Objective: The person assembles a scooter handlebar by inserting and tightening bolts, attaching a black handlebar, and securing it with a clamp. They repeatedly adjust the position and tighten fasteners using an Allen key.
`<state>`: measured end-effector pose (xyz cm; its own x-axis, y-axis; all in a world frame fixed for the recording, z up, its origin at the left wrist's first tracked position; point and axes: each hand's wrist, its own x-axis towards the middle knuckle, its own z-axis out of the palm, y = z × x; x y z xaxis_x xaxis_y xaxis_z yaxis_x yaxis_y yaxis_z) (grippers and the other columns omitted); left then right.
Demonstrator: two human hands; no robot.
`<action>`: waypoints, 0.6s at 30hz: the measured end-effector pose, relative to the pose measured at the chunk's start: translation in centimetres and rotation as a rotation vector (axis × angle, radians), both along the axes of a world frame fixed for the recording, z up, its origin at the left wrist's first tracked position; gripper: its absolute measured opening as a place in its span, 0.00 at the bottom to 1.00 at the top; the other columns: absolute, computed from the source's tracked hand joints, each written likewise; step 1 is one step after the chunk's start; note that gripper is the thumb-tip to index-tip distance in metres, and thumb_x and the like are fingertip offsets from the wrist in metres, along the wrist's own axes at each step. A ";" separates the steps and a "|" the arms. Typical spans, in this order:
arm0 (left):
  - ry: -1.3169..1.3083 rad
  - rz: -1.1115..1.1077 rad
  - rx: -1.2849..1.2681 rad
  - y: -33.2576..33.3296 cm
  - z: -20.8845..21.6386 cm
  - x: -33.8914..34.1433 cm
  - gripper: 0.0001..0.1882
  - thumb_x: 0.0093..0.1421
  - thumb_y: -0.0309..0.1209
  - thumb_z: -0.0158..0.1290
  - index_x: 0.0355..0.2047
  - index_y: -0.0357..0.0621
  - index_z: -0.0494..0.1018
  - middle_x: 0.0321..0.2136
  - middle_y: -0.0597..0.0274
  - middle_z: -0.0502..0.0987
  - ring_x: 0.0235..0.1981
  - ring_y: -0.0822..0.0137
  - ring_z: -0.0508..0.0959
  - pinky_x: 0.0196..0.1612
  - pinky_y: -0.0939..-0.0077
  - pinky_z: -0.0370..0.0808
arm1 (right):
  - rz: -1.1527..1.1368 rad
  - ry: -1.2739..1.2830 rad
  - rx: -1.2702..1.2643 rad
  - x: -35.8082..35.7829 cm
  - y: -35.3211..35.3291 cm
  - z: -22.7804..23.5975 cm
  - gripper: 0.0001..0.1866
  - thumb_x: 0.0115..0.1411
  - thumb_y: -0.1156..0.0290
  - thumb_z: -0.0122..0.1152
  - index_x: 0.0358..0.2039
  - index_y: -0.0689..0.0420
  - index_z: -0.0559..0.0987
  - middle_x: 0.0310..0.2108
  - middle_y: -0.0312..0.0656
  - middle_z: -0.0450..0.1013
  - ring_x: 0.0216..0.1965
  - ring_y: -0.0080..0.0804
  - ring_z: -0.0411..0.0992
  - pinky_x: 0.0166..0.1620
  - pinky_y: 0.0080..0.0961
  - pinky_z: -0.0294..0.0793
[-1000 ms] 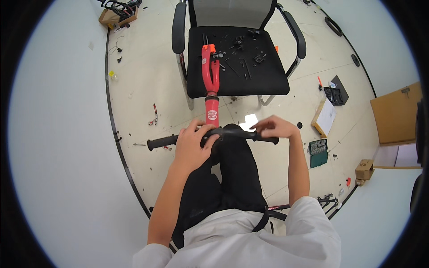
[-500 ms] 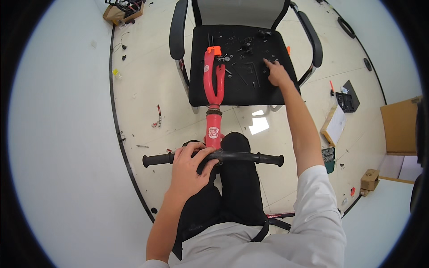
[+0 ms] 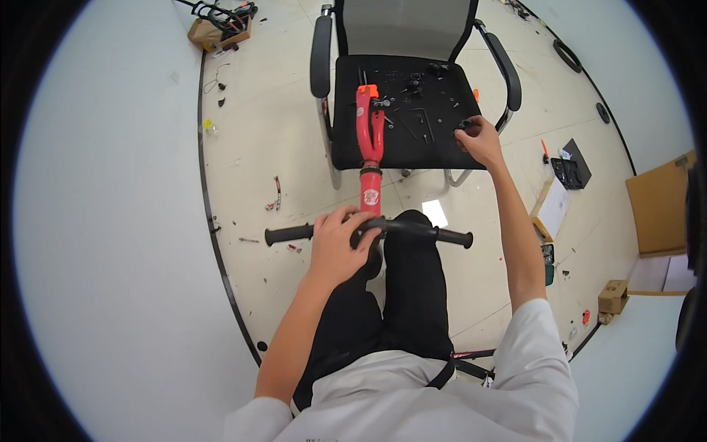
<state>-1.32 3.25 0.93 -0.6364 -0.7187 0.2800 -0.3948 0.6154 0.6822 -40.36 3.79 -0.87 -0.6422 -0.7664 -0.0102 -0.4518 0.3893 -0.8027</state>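
A red bicycle fork [image 3: 364, 129] with a red head tube [image 3: 370, 199] lies with its legs on the seat of a black office chair [image 3: 401, 158]. The black handlebar [image 3: 420, 230] crosses at its near end, above my knees. My left hand [image 3: 340, 247] is closed around the middle of the handlebar, hiding part of the joint. Over the seat's right front corner, my right hand [image 3: 483, 141] pinches a small black part [image 3: 463, 125]; its exact kind is too small to make out. An orange piece [image 3: 368, 90] sits at the fork's far end.
Hex keys [image 3: 425, 121], loose bolts and black parts [image 3: 414, 85] lie on the seat. On the floor at right are a black tool case [image 3: 568, 173], a white panel [image 3: 552, 206] and a small cardboard box [image 3: 613, 296]. A filled carton [image 3: 217, 31] stands far left.
My right hand has drawn back from the seat toward its right front corner and now pinches a small black part. My left hand keeps its hold while the whole view has shifted.
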 end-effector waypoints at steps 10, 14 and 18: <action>-0.052 -0.049 0.161 -1.8 0.6 0.5 0.15 0.52 0.32 0.65 0.39 0.39 0.82 0.40 0.55 0.79 0.39 0.52 0.80 0.43 0.65 0.76 | 0.509 -0.096 -0.333 21.6 5.9 4.0 0.22 0.46 0.70 0.71 0.42 0.63 0.78 0.35 0.42 0.78 0.38 0.34 0.79 0.46 0.29 0.79; -0.070 -0.021 0.362 -2.0 1.4 0.3 0.16 0.49 0.28 0.65 0.39 0.37 0.82 0.38 0.55 0.79 0.38 0.54 0.81 0.43 0.67 0.77 | 0.507 -0.091 -0.232 21.6 6.3 2.9 0.20 0.47 0.70 0.70 0.41 0.64 0.80 0.37 0.44 0.78 0.37 0.39 0.79 0.45 0.29 0.79; -0.130 -0.070 0.464 -3.1 2.4 0.3 0.17 0.47 0.25 0.65 0.39 0.36 0.81 0.36 0.55 0.79 0.35 0.56 0.81 0.37 0.69 0.77 | 0.548 -0.145 -0.163 21.3 6.3 2.8 0.21 0.46 0.71 0.71 0.42 0.63 0.82 0.39 0.46 0.79 0.38 0.43 0.79 0.43 0.30 0.79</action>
